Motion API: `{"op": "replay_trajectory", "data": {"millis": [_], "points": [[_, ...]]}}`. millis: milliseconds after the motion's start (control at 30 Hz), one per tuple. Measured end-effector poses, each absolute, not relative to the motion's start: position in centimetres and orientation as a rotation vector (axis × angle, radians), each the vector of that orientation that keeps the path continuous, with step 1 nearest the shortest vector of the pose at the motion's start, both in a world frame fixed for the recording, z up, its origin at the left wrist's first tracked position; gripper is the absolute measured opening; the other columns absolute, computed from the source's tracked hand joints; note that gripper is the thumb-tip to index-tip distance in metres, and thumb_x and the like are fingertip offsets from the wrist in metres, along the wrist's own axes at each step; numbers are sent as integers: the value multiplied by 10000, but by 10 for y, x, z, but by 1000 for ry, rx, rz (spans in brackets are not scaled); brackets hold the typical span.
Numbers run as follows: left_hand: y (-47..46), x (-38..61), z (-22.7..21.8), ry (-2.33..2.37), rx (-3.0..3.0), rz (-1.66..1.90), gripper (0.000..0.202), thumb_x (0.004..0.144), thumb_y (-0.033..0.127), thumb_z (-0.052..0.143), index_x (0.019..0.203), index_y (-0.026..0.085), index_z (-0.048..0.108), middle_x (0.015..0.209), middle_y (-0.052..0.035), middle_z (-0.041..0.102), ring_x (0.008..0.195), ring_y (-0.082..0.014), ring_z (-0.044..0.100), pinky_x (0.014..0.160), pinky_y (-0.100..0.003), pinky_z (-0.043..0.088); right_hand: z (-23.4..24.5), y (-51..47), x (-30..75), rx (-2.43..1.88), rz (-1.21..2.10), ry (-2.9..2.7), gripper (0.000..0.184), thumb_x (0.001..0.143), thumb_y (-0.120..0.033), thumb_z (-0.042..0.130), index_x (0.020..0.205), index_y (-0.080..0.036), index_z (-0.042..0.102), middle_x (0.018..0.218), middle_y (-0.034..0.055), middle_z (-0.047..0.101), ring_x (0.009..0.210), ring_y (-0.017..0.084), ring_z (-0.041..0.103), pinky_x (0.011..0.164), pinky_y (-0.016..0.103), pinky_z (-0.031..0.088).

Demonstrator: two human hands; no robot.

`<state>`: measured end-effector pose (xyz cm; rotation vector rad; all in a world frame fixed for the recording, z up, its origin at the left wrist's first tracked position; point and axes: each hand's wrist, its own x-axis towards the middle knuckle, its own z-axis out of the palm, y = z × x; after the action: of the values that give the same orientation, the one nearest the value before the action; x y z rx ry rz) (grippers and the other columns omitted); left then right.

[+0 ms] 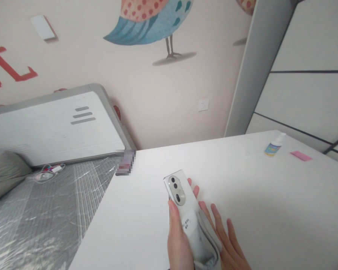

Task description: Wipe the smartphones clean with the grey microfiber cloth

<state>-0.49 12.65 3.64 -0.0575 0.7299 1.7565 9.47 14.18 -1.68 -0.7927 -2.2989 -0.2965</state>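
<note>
A white smartphone (189, 204) is held above the white table, its back and oval camera block facing up. My left hand (179, 238) is closed around it, the thumb along the near left edge and fingertips showing past the right edge. A grey cloth (210, 232) lies over the lower right part of the phone. My right hand (228, 240) is at the cloth's right side, holding it against the phone with its fingers stretched out. The right thumb is hidden.
On the white table (141, 225) stand a small spray bottle (273, 145) and a pink flat piece (301, 155) at the far right. A blurred-out item (125, 162) lies at the left corner. Left is a plastic-covered bed (59, 210) with a cable (46, 174).
</note>
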Motion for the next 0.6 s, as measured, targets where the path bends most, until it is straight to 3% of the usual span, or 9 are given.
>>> {"op": "replay_trajectory", "data": {"millis": [133,267,433,533,600], "points": [[112,1,15,956,83,1631,601,869,586,664,1287,156,710,1459,-92,613,1541,-287,277,1269,-403,195,12,159,96,-777,-111,-2313,732,1029,-394,283,1640,-81,29,1718,178,13,1571,415,-17,1111,688,380],[103,-5,8,1134,199,1445,598,843,566,708,1294,174,705,1440,-66,631,1553,-293,225,1275,-416,166,29,169,95,-762,-34,-2273,790,1032,-510,244,1636,-71,-15,1723,179,8,1577,394,-37,1175,659,277],[108,-14,30,1142,231,1418,668,832,661,671,1259,149,725,1397,-116,660,1497,-323,374,1270,-448,204,27,166,96,-630,-276,-2425,815,944,-282,368,1633,-57,-3,1727,107,-30,1584,342,-51,1172,551,234],[111,-19,41,1218,308,1358,685,796,674,706,1223,140,744,1367,-113,679,1484,-345,392,1272,-467,184,28,168,99,-685,-269,-2434,890,898,-299,429,1626,-25,-4,1722,133,-16,1568,416,-43,1134,588,233],[111,-23,45,1228,352,1346,684,792,680,706,1228,154,744,1377,-96,671,1478,-339,406,1268,-449,203,29,169,99,-663,-282,-2429,910,884,-292,455,1623,-14,4,1719,138,-33,1571,403,-52,1147,564,218]]}}
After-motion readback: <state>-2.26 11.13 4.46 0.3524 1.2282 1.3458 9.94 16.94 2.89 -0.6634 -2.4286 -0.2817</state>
